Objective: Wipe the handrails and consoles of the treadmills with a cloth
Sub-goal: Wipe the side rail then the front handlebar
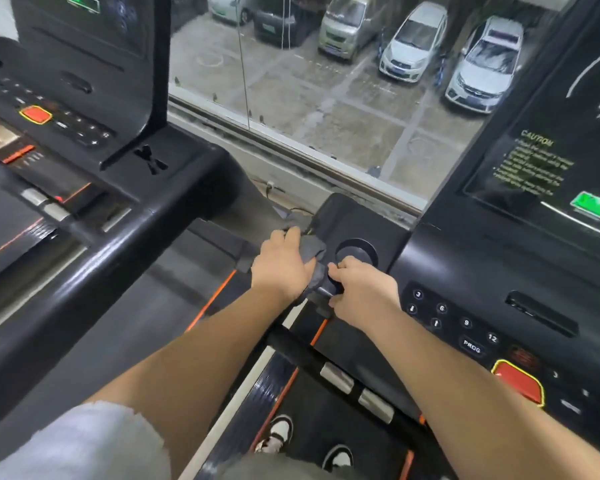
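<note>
I stand on the right treadmill, whose black console point(465, 271) has number keys and a red stop button point(518, 382). A grey cloth point(314, 249) lies bunched on the console's left corner, beside a round cup holder point(355, 251). My left hand point(281, 265) presses down on the cloth and grips it. My right hand point(361, 289) is closed around the black end of the left handrail point(328, 291), just below the cup holder. The two hands almost touch. Part of the cloth is hidden under my left palm.
A second treadmill stands to the left, with its black handrail point(94, 271) and console point(66, 109). A glass window point(291, 81) ahead looks down on parked cars. The heart-rate grip bar point(357, 389) crosses below my arms. My shoes point(278, 434) rest on the belt.
</note>
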Motion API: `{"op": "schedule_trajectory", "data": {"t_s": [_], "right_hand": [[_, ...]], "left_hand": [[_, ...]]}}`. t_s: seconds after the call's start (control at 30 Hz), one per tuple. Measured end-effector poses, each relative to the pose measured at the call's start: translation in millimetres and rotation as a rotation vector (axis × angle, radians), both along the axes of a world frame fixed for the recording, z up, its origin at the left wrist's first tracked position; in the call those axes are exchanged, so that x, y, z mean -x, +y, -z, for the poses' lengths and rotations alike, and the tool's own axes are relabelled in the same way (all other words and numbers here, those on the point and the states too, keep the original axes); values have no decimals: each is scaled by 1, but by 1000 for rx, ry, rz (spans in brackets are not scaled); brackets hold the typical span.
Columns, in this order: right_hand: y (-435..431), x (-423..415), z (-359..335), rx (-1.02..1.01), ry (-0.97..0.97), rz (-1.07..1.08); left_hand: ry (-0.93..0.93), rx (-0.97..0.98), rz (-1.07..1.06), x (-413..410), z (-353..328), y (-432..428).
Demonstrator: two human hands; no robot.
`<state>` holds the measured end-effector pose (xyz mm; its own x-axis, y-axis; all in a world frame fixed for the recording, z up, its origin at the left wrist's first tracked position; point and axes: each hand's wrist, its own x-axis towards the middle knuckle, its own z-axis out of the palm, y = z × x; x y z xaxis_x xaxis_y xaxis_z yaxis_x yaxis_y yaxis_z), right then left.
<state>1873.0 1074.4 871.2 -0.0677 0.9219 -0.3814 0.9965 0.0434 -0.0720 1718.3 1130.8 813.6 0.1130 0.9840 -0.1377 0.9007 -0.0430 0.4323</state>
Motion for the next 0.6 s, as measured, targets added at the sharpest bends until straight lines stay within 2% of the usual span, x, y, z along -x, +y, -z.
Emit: {"op": "schedule_trajectory", "data": {"t_s": [0.13, 0.17, 0.3, 0.43, 0.5, 0.6], "right_hand": [[-14, 1, 2, -22, 88, 94], [-16, 1, 1, -28, 123, 116], [-40, 3, 2, -98, 174, 135], [-89, -2, 1, -198, 326, 216], [-110, -11, 0, -208, 370, 248], [-129, -18, -4, -147, 435, 288]], "left_hand": [[-76, -350, 217, 38, 12, -67], [-86, -364, 258, 51, 12, -80], [-120, -213, 260, 86, -2, -105], [-215, -91, 46, 81, -6, -100], [-147, -21, -74, 66, -8, -91], [-80, 44, -112, 52, -15, -82]]}}
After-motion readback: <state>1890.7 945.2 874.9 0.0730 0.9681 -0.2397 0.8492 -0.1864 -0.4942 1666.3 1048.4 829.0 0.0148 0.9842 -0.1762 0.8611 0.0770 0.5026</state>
